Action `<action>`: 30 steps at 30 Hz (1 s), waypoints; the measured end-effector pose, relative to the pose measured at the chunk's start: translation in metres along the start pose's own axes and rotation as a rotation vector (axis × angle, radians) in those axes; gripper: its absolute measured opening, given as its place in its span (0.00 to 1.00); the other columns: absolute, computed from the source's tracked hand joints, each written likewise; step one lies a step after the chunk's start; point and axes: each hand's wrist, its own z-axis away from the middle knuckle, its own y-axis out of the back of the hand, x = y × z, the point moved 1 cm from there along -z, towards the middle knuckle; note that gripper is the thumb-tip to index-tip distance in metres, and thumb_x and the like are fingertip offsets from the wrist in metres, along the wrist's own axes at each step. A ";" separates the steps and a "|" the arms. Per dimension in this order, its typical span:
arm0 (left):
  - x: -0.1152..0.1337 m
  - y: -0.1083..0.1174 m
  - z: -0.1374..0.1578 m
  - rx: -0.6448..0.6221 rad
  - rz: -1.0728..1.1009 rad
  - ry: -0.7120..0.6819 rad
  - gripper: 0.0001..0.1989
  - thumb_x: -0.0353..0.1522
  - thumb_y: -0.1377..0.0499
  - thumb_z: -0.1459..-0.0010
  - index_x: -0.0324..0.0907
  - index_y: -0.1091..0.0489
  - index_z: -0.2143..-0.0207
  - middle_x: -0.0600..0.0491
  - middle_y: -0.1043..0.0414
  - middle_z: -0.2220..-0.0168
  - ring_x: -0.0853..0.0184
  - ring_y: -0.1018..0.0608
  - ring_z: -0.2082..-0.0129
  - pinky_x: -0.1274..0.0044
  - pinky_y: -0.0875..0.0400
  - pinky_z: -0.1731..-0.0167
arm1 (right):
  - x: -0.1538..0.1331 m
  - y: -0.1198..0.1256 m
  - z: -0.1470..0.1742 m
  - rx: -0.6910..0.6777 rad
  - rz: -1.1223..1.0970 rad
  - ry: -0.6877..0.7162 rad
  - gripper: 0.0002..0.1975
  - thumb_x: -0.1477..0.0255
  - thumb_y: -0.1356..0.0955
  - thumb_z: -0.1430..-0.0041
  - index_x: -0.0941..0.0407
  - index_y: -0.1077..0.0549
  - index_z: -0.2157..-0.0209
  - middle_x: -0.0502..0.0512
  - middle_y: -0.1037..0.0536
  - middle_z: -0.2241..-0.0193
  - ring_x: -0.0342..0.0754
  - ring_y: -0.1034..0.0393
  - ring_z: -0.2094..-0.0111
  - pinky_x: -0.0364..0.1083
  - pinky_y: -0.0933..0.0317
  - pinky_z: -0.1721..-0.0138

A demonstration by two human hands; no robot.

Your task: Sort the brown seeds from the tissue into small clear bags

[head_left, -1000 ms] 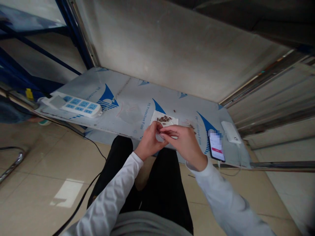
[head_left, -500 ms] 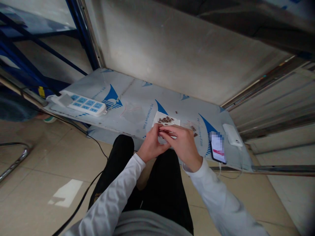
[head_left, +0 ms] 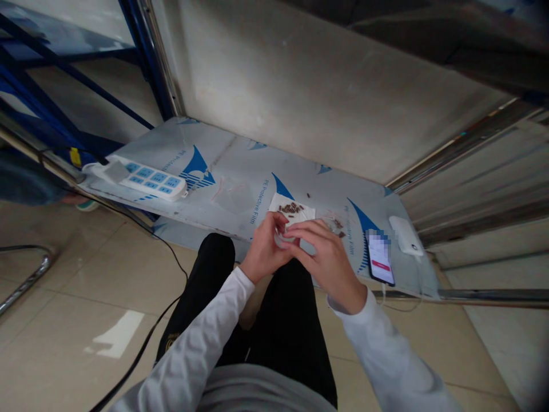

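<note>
My left hand [head_left: 268, 246] is curled at the front edge of the shelf, thumb and fingers closed on something small, perhaps clear, that I cannot make out. Against it, fingertips bent inward, is my right hand [head_left: 323, 252]; whatever lies between its fingers is hidden. Just beyond the hands, small brown cylinder-shaped pieces [head_left: 291, 208] lie heaped on a white sheet of paper [head_left: 277, 200]. To the right of the paper, partly behind my right hand, is a clear plastic bag [head_left: 332, 219] with brown bits in or beside it.
A white power strip [head_left: 156, 181] lies on the film-covered shelf [head_left: 240, 154] at left, near another clear bag [head_left: 231, 191]. At right are a phone [head_left: 380, 257] and a white power bank [head_left: 405, 236] with cables. A black cord [head_left: 146, 343] runs across the floor.
My right hand has shifted slightly right and down, and its fingers have spread a little from my left hand's fingertips. More of the paper's right part shows. The phone screen has changed.
</note>
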 end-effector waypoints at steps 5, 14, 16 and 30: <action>0.000 0.014 -0.001 -0.117 0.161 0.099 0.30 0.32 0.33 0.58 0.41 0.40 0.53 0.52 0.34 0.64 0.69 0.30 0.66 0.76 0.34 0.65 | 0.023 0.002 -0.003 -0.049 -0.233 -0.155 0.07 0.68 0.33 0.42 0.55 0.24 0.68 0.57 0.23 0.59 0.48 0.28 0.58 0.48 0.33 0.59; -0.004 0.022 -0.010 -0.007 0.486 0.537 0.13 0.40 0.37 0.49 0.38 0.29 0.69 0.53 0.25 0.73 0.73 0.26 0.77 0.80 0.32 0.73 | 0.046 0.000 -0.010 -0.102 -0.619 -0.382 0.13 0.62 0.29 0.48 0.59 0.25 0.67 0.55 0.21 0.69 0.43 0.27 0.71 0.43 0.34 0.68; -0.006 0.022 -0.009 0.023 0.488 0.570 0.14 0.40 0.36 0.50 0.37 0.29 0.70 0.53 0.25 0.74 0.73 0.26 0.78 0.80 0.33 0.75 | 0.059 -0.006 -0.011 -0.066 -0.632 -0.402 0.15 0.61 0.29 0.49 0.59 0.25 0.64 0.56 0.20 0.68 0.44 0.27 0.70 0.43 0.34 0.69; 0.000 0.057 0.030 0.113 0.320 0.640 0.12 0.40 0.35 0.51 0.39 0.28 0.69 0.53 0.24 0.73 0.68 0.22 0.72 0.76 0.26 0.68 | 0.250 -0.032 -0.074 0.211 0.203 -0.612 0.14 0.74 0.34 0.46 0.64 0.25 0.57 0.64 0.22 0.59 0.47 0.28 0.62 0.47 0.39 0.52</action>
